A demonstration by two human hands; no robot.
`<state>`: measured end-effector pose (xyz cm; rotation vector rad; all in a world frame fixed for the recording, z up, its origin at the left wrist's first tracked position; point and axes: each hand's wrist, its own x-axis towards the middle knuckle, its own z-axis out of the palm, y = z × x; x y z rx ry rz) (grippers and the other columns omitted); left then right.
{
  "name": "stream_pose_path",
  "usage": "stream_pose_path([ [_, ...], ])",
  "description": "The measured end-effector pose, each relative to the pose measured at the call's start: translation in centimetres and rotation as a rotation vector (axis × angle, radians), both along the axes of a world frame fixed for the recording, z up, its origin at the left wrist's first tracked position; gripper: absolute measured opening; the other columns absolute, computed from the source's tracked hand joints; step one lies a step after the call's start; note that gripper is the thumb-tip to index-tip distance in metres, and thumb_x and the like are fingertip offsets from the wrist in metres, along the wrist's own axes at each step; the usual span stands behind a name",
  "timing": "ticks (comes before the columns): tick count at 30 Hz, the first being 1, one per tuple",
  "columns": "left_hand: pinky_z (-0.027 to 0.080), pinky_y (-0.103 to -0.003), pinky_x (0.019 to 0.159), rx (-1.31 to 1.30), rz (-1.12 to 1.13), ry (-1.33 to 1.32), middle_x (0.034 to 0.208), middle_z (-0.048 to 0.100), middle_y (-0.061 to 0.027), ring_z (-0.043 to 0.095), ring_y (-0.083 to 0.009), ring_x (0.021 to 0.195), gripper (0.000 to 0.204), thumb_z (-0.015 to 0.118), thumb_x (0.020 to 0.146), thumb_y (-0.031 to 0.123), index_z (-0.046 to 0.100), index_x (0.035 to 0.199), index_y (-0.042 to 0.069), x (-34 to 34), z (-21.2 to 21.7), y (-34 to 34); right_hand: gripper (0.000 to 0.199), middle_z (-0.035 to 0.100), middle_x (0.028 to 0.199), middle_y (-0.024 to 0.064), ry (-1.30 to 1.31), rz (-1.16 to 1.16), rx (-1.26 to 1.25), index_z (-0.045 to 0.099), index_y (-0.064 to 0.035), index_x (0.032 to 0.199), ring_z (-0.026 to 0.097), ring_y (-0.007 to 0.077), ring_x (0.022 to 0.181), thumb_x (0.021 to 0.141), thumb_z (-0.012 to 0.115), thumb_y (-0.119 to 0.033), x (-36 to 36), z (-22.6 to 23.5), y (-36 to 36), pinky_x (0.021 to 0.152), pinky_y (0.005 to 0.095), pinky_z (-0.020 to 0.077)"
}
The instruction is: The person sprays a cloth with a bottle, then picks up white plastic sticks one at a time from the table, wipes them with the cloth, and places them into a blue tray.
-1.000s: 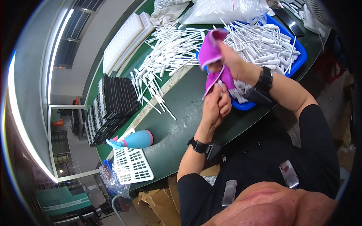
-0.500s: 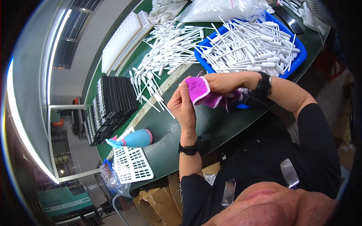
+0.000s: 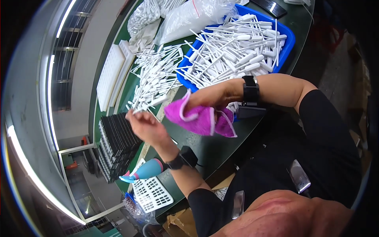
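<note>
In my right hand is a purple cloth with pale edging, bunched and draped below the fingers. The hand is closed on it, though the cloth hides most of the fingertips. My left hand is to the left of the cloth, apart from it. Its bent fingers pinch a white plastic dropper near the thin end, the bulb pointing toward the cloth. Just beyond lies a loose heap of white droppers on the green table. More droppers fill a blue tray beyond my right forearm.
Black slotted racks are stacked left of my left hand. A blue squeeze bottle lies on a white perforated plate nearer me. White foam blocks, a clear plastic bag and a dark phone lie farther back.
My left hand has left the cloth, moved left to the dropper heap and now pinches a dropper. The cloth hangs from my right hand, more spread out. The view has shifted.
</note>
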<state>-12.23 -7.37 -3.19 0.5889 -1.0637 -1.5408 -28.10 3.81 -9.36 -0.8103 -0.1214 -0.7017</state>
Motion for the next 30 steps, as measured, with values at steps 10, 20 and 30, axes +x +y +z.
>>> stream_pose_path([
  [10,0.043,-0.021,0.045,0.043,-0.759,-0.469,0.085,0.062,-0.0121,0.058,-0.0133,0.057,0.027,0.050,0.089,0.022,0.056,0.101,-0.001,-13.6,-3.1,3.0,0.034,0.056,0.109,0.0075,0.379,-0.340,-0.342,0.048,0.0014,0.117,0.051,0.0131,0.101,0.089,0.053,-0.017,-0.3,1.2,1.6,0.086,0.0280,0.0420],
  [20,0.048,-0.036,0.065,-0.668,0.261,-1.449,0.076,0.064,-0.0147,0.062,-0.0296,0.070,0.024,0.057,0.081,0.026,0.063,0.082,0.003,3.4,-6.6,-4.4,0.050,0.059,0.106,0.0094,-0.114,-0.848,0.208,0.047,-0.0038,0.120,0.062,0.0197,0.088,0.092,0.038,-0.044,-2.4,1.2,0.7,0.075,0.0303,0.0537],
  [30,0.048,-0.037,0.067,-0.325,0.143,-1.630,0.075,0.066,-0.0095,0.063,-0.0276,0.072,0.033,0.069,0.069,0.037,0.064,0.080,0.006,12.5,-9.0,-8.2,0.038,0.058,0.073,0.0034,0.230,-1.211,0.473,0.054,-0.0069,0.099,0.051,0.0113,0.053,0.094,0.036,-0.039,0.0,3.8,0.8,0.042,0.0227,0.0396],
])
